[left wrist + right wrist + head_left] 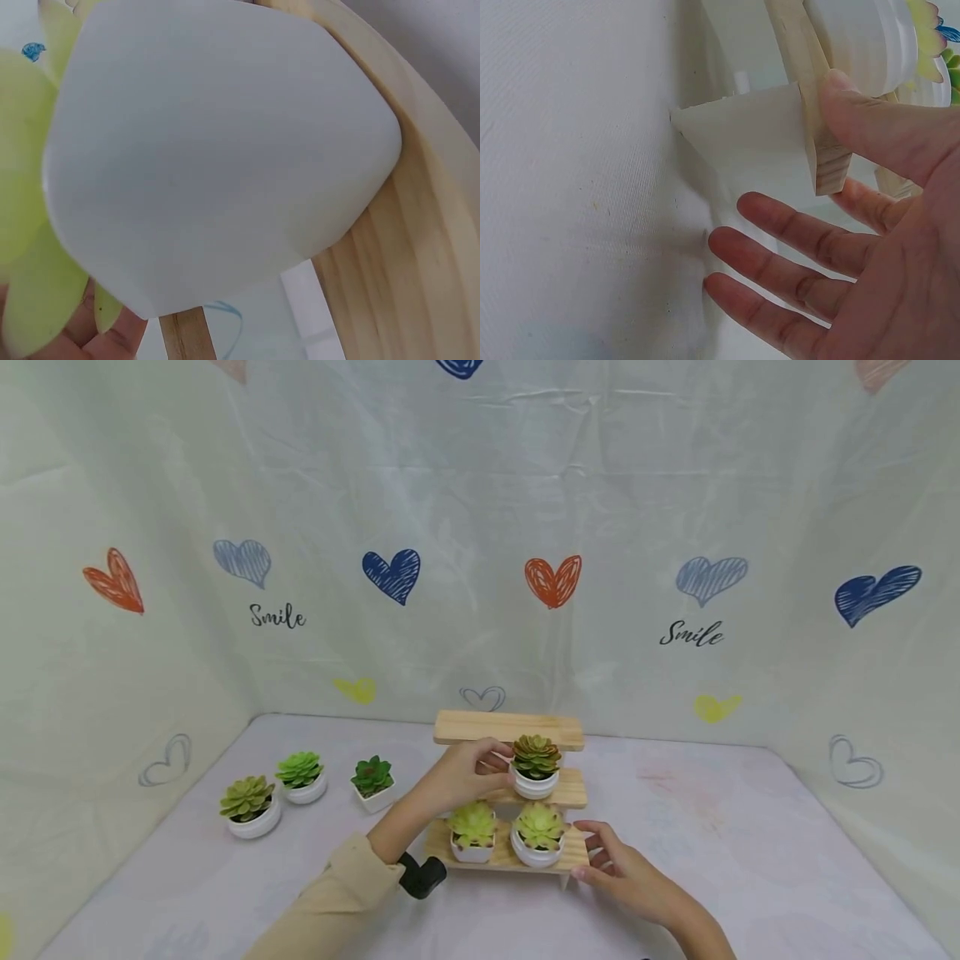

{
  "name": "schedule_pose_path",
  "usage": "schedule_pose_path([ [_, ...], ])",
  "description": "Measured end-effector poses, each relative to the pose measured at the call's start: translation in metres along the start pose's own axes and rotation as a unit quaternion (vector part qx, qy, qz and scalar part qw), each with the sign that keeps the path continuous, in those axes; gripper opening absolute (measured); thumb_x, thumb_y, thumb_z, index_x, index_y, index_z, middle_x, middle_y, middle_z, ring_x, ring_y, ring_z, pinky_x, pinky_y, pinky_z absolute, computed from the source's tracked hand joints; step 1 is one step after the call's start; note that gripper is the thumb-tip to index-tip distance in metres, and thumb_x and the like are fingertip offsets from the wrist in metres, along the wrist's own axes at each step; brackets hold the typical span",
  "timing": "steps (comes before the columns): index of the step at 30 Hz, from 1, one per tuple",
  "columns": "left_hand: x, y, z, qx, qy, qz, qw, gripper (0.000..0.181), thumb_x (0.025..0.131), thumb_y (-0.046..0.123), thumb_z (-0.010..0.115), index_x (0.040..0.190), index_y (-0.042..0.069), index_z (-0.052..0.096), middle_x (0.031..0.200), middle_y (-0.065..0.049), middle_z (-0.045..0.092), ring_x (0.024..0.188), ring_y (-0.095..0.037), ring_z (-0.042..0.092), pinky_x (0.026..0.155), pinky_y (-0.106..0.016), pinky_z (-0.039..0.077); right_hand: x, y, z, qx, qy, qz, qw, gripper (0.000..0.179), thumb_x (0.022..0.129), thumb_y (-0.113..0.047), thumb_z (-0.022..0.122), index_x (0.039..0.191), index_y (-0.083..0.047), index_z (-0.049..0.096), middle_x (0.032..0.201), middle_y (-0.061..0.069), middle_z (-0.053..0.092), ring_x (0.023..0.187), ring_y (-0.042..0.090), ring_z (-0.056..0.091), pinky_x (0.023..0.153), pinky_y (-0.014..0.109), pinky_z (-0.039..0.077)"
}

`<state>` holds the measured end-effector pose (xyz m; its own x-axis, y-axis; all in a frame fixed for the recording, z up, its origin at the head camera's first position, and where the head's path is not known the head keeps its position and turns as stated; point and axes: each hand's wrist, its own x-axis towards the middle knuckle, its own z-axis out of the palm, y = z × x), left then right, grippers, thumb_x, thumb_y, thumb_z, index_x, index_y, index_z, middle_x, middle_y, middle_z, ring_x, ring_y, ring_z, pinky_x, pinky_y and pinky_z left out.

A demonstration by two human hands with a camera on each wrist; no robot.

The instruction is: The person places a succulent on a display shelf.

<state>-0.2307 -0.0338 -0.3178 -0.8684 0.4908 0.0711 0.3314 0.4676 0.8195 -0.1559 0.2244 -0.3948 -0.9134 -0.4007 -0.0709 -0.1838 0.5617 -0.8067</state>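
On the middle board of a three-tier wooden stand sits a round white pot with a red-tipped green succulent. My left hand grips this pot from its left side, thumb toward the front. Below that forearm, two pale green succulents stand on the lowest board: one in a squarish pot, one in a round pot. The squarish white pot fills most of the left wrist view, hiding much of the hand. My right hand pinches the right end of the lowest board between thumb and index finger, other fingers spread.
To the left on the table stand a dark green succulent in a square pot, a bright green one and a yellowish green one in round pots. The stand's top board is bare. A heart-printed curtain hangs behind.
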Motion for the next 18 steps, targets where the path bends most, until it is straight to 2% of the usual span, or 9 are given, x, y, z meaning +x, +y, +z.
schedule_pose_path([
  [11, 0.0001, 0.0001, 0.0015, 0.026, 0.006, -0.01, 0.9996, 0.038, 0.087, 0.03, 0.065, 0.12, 0.013, 0.059, 0.108, -0.007, 0.067, 0.095, -0.02, 0.062, 0.077, -0.03, 0.052, 0.0018, -0.0006, 0.001, 0.005, -0.004, 0.004, 1.0, 0.062, 0.092, -0.031, 0.058, 0.137, 0.0, 0.028, 0.111, 0.015, 0.052, 0.092, 0.016, 0.056, 0.072, 0.023, 0.047],
  [18, -0.0047, 0.0006, -0.0006, 0.014, 0.019, -0.01, 0.9997, 0.036, 0.088, 0.031, 0.064, 0.12, 0.015, 0.059, 0.108, -0.005, 0.067, 0.095, -0.02, 0.062, 0.076, -0.03, 0.053, 0.0027, -0.0012, 0.0007, 0.003, -0.009, 0.004, 0.9999, 0.063, 0.092, -0.031, 0.057, 0.137, 0.001, 0.028, 0.112, 0.016, 0.051, 0.094, 0.019, 0.056, 0.072, 0.024, 0.047],
])
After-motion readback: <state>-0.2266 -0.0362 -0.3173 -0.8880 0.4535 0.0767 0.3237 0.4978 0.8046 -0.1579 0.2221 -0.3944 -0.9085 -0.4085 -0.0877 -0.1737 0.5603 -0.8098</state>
